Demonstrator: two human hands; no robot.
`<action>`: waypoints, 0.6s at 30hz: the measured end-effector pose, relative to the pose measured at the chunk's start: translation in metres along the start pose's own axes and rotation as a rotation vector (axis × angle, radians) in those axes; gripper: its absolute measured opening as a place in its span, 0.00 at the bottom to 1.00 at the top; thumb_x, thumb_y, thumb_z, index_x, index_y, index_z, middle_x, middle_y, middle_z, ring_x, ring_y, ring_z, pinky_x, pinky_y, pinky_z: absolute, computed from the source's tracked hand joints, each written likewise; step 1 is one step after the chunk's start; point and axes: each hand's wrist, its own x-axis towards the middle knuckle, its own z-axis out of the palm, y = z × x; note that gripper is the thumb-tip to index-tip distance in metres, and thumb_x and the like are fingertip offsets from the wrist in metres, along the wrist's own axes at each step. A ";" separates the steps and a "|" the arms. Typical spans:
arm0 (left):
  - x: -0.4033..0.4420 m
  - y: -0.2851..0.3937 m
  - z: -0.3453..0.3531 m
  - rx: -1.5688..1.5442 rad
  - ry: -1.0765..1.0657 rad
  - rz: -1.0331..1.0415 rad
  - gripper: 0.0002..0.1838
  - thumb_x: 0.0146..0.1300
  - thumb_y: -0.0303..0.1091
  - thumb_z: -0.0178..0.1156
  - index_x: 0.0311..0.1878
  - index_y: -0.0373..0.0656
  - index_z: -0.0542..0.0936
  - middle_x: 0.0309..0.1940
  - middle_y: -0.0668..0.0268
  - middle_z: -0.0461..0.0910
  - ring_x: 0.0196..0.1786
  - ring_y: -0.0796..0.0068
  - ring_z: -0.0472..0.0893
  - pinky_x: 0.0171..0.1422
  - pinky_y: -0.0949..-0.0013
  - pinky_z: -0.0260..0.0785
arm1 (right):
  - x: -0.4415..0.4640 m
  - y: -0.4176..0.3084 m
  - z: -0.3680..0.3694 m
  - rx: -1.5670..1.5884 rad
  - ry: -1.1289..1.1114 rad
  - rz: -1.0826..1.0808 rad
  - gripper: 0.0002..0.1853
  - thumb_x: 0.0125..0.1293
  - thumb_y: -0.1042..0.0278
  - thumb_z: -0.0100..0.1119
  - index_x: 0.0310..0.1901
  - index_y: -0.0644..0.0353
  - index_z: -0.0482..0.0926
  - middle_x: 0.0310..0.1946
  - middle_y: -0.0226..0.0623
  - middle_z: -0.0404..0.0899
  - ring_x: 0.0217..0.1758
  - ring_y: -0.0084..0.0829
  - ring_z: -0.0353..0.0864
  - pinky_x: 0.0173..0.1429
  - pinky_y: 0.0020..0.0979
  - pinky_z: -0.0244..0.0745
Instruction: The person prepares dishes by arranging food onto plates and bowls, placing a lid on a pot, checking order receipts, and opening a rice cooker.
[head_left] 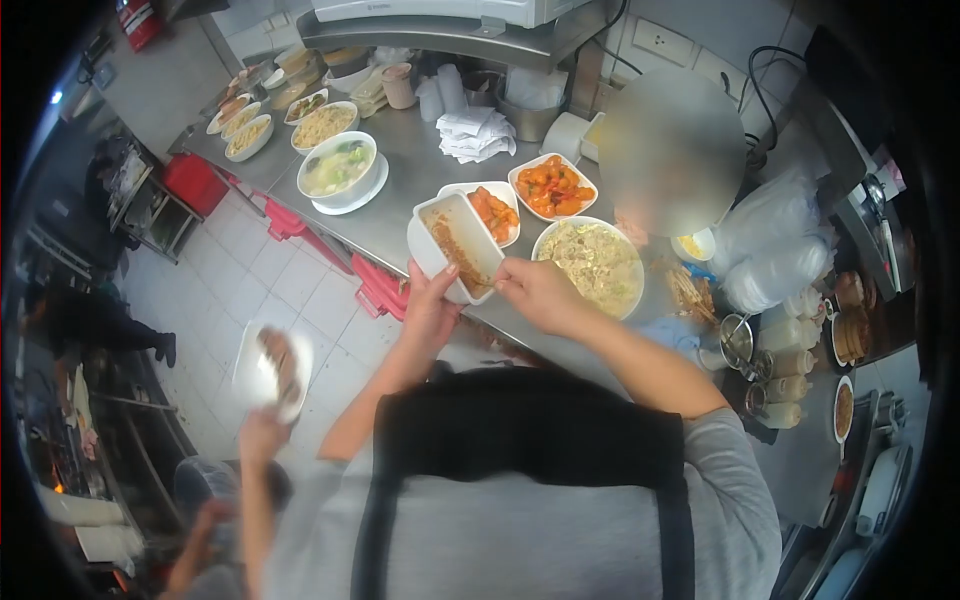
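Observation:
My left hand [432, 308] is wrapped round the near left side of a white rectangular container [428, 245], tilted above the counter's front edge. Brown, crumbly food [447, 245] clings inside it. At the container's near right corner, the fingers of my right hand [530, 292] are pinched together; whatever is between them is too small to make out. Just behind the container, a white dish of orange-glazed pieces [494, 215] is partly covered by it. Beyond my right hand lie a large bowl of fried rice [592, 268] and another dish of glazed pieces [552, 187].
A soup bowl [338, 170] stands on a plate to the left, with noodle dishes [325, 127] farther along. At lower left another person's hand [262, 435] carries a white dish [250, 365]. Sauce bottles [785, 388] and a ladle pot [737, 340] are at right.

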 end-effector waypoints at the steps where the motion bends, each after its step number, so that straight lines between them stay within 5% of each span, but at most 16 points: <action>1: 0.001 -0.003 -0.002 -0.003 -0.013 0.009 0.36 0.59 0.32 0.58 0.65 0.55 0.48 0.62 0.61 0.59 0.64 0.58 0.64 0.59 0.46 0.67 | 0.003 0.005 0.006 0.171 -0.022 0.072 0.06 0.60 0.66 0.53 0.36 0.57 0.76 0.20 0.38 0.76 0.21 0.31 0.75 0.26 0.34 0.68; 5: 0.011 -0.010 -0.011 -0.046 -0.081 0.078 0.36 0.60 0.38 0.58 0.67 0.54 0.50 0.64 0.62 0.59 0.67 0.60 0.62 0.62 0.46 0.65 | 0.024 0.000 -0.004 0.684 -0.073 0.444 0.06 0.61 0.67 0.54 0.35 0.59 0.77 0.15 0.25 0.67 0.16 0.18 0.63 0.20 0.24 0.58; 9: 0.019 -0.011 -0.019 -0.113 -0.134 0.046 0.35 0.60 0.41 0.58 0.67 0.54 0.51 0.64 0.62 0.59 0.66 0.60 0.63 0.63 0.46 0.63 | 0.034 0.003 -0.024 0.917 -0.080 0.470 0.05 0.62 0.68 0.54 0.33 0.59 0.76 0.13 0.19 0.59 0.12 0.14 0.52 0.17 0.21 0.50; 14: 0.013 -0.016 -0.028 -0.131 -0.051 -0.010 0.33 0.63 0.43 0.55 0.67 0.54 0.51 0.65 0.62 0.59 0.65 0.59 0.65 0.63 0.47 0.64 | 0.053 0.011 -0.046 0.975 0.013 0.452 0.04 0.62 0.68 0.53 0.32 0.57 0.73 0.14 0.18 0.58 0.12 0.14 0.52 0.17 0.20 0.49; 16: 0.000 -0.017 -0.027 -0.106 -0.059 0.008 0.29 0.65 0.45 0.52 0.66 0.51 0.54 0.60 0.62 0.66 0.62 0.60 0.69 0.61 0.52 0.66 | 0.065 0.010 -0.055 0.931 0.098 0.447 0.05 0.63 0.67 0.53 0.32 0.57 0.74 0.15 0.18 0.57 0.13 0.13 0.51 0.17 0.20 0.48; 18: -0.012 -0.016 -0.039 -0.075 -0.061 -0.017 0.28 0.65 0.47 0.50 0.64 0.48 0.58 0.57 0.62 0.69 0.61 0.60 0.70 0.61 0.55 0.66 | 0.091 0.042 -0.049 0.720 0.164 0.355 0.07 0.61 0.66 0.55 0.31 0.61 0.76 0.18 0.25 0.69 0.19 0.21 0.66 0.25 0.26 0.63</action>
